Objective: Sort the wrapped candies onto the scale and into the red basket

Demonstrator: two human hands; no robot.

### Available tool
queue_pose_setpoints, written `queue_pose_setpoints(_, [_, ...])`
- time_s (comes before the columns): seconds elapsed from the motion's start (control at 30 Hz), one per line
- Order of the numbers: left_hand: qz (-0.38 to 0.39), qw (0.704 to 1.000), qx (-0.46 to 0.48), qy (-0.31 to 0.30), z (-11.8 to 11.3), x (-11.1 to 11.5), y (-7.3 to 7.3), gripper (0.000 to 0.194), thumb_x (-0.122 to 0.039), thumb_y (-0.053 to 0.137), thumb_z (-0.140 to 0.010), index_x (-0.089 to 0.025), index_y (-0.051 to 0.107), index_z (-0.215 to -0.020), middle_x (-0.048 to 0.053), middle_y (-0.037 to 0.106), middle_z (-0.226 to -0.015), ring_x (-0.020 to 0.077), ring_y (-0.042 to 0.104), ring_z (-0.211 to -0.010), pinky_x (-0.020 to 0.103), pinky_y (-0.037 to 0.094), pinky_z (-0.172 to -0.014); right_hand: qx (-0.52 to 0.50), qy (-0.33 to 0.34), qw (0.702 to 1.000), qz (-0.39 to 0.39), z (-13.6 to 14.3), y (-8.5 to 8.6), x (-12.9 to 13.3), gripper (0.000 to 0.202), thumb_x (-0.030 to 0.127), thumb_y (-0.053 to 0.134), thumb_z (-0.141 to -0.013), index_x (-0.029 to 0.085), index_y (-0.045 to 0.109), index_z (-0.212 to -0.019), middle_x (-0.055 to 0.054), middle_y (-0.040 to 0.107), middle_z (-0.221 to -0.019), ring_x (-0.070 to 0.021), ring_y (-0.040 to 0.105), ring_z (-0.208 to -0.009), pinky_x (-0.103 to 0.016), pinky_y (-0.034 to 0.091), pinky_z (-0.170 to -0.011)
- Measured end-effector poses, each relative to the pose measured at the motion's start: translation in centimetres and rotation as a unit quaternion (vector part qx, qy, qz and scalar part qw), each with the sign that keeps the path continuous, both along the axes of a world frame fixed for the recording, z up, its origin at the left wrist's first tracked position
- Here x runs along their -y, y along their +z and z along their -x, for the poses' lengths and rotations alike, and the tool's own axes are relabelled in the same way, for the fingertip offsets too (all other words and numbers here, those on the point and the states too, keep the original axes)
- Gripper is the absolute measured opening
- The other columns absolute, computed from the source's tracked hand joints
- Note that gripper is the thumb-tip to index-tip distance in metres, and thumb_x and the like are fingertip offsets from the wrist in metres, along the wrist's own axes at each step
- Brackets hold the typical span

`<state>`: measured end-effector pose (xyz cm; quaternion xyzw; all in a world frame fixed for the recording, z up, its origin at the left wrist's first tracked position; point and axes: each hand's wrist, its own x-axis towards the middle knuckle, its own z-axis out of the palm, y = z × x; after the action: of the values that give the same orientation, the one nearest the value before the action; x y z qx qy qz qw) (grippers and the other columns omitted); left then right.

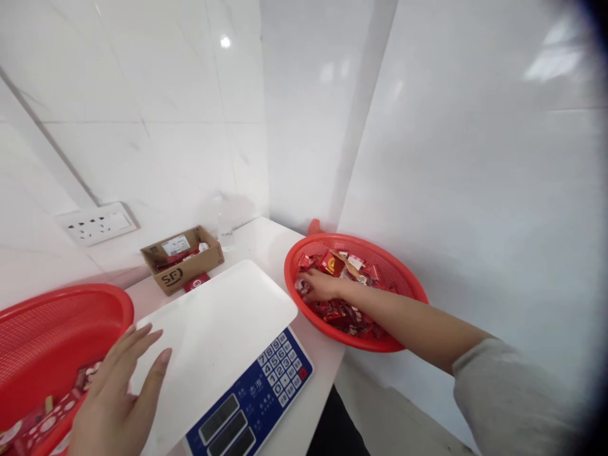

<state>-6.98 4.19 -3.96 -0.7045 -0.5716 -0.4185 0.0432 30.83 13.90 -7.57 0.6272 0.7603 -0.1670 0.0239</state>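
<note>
My right hand (pixel 320 285) reaches down into a red plastic basket (pixel 413 278) heaped with small red wrapped packets (pixel 337 310). Its fingers are closed around a small pinkish wrapped packet (pixel 302 287) near the basket's left side. To the left, my left hand (pixel 126 380) hovers with fingers spread and nothing in them. It is between the white weighing pan of a digital scale (pixel 213 335) and a second red basket (pixel 102 294). Nothing lies on the pan. More packets (pixel 42 424) lie low in that second basket, partly hidden by my left hand.
Behind the scale stands an open cardboard box (pixel 190 272) with red items inside, and a red packet (pixel 196 282) lies beside it. A clear bottle (pixel 223 221) is near the corner. White walls close off the table (pixel 275 240) behind and at right; a socket panel (pixel 97 223) is at left.
</note>
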Motion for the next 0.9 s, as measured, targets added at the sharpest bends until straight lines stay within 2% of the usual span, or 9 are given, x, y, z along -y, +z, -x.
queue_pose_setpoints(0.1, [-0.004,1.0,-0.005,0.011,-0.9,0.5,0.6,0.027,-0.043,0.046,-0.088,-0.027,0.059,-0.104,0.005,0.06,-0.121,0.027,0.052,-0.119,0.04,0.042,-0.097,0.015,0.046,0.997,0.061,-0.3,0.7,0.9,0.083,0.036,0.075,-0.065,0.018,0.041,-0.138,-0.019,0.042,-0.137,-0.0395,0.042,-0.123,-0.045,0.039,-0.097])
queue_pose_setpoints(0.17, [0.004,1.0,-0.007,0.018,-1.0,0.6,0.7,0.027,-0.044,0.044,-0.088,-0.028,0.059,-0.103,0.005,0.061,-0.121,0.0273,0.052,-0.118,0.039,0.045,-0.092,0.022,0.067,0.993,0.091,-0.5,1.2,1.5,0.084,0.035,0.074,-0.064,0.021,0.041,-0.139,-0.018,0.04,-0.14,-0.0399,0.045,-0.12,-0.046,0.041,-0.095])
queue_pose_setpoints(0.27, [0.036,0.999,-0.024,0.013,-0.4,0.4,0.5,0.029,-0.045,0.044,-0.087,-0.028,0.059,-0.105,0.004,0.06,-0.123,0.0283,0.052,-0.119,0.033,0.053,-0.072,0.027,0.094,0.988,0.121,-0.5,1.7,2.6,0.083,0.029,0.075,-0.06,0.027,0.044,-0.137,-0.013,0.038,-0.143,-0.0353,0.057,-0.108,-0.041,0.048,-0.086])
queue_pose_setpoints(0.33, [0.065,0.997,-0.039,-0.007,-0.1,0.2,0.3,0.032,-0.047,0.045,-0.085,-0.028,0.059,-0.106,0.005,0.058,-0.126,0.029,0.05,-0.121,0.027,0.052,-0.057,0.033,0.1,0.987,0.121,-0.2,1.6,3.5,0.083,0.021,0.074,-0.057,0.026,0.045,-0.135,-0.014,0.039,-0.142,-0.0346,0.059,-0.103,-0.04,0.05,-0.081])
queue_pose_setpoints(0.4, [0.089,0.994,-0.049,-0.031,-0.1,0.1,0.1,0.034,-0.048,0.046,-0.084,-0.027,0.059,-0.107,0.006,0.057,-0.127,0.029,0.049,-0.123,0.024,0.051,-0.05,0.04,0.094,0.989,0.102,0.1,1.3,4.3,0.078,0.015,0.07,-0.059,0.022,0.047,-0.134,-0.017,0.044,-0.136,-0.0355,0.06,-0.101,-0.041,0.05,-0.078])
queue_pose_setpoints(0.47, [0.096,0.993,-0.046,-0.046,-0.4,0.1,0.1,0.035,-0.048,0.045,-0.085,-0.026,0.06,-0.107,0.007,0.058,-0.126,0.0289,0.05,-0.122,0.024,0.051,-0.049,0.04,0.083,0.993,0.077,0.3,1.1,4.7,0.068,0.012,0.065,-0.064,0.02,0.051,-0.13,-0.018,0.051,-0.128,-0.0338,0.062,-0.095,-0.04,0.05,-0.074])
queue_pose_setpoints(0.63, [0.087,0.991,-0.048,-0.085,-1.3,0.2,0.1,0.037,-0.049,0.042,-0.087,-0.023,0.061,-0.104,0.01,0.06,-0.122,0.0292,0.055,-0.115,0.025,0.052,-0.05,0.004,0.047,0.999,0.016,-0.7,1.2,4.0,0.054,0.005,0.059,-0.068,0.022,0.058,-0.119,-0.01,0.065,-0.109,-0.0265,0.063,-0.09,-0.03,0.048,-0.071])
queue_pose_setpoints(0.77, [0.087,0.991,-0.055,-0.085,-1.0,0.1,-0.1,0.037,-0.049,0.043,-0.087,-0.023,0.061,-0.106,0.009,0.06,-0.123,0.0292,0.056,-0.113,0.027,0.052,-0.051,-0.038,-0.004,0.998,-0.055,-2.0,2.3,2.9,0.033,0.009,0.062,-0.07,0.021,0.063,-0.102,-0.006,0.069,-0.094,-0.0248,0.063,-0.086,-0.03,0.046,-0.072])
queue_pose_setpoints(0.9, [0.084,0.992,-0.052,-0.08,-0.7,0.0,-0.5,0.037,-0.049,0.043,-0.087,-0.024,0.061,-0.107,0.009,0.06,-0.123,0.0296,0.056,-0.113,0.028,0.054,-0.054,-0.095,-0.052,0.985,-0.134,-1.8,4.6,2.9,0.025,0.017,0.063,-0.074,0.021,0.059,-0.098,-0.005,0.068,-0.096,-0.025,0.062,-0.09,-0.034,0.045,-0.078])
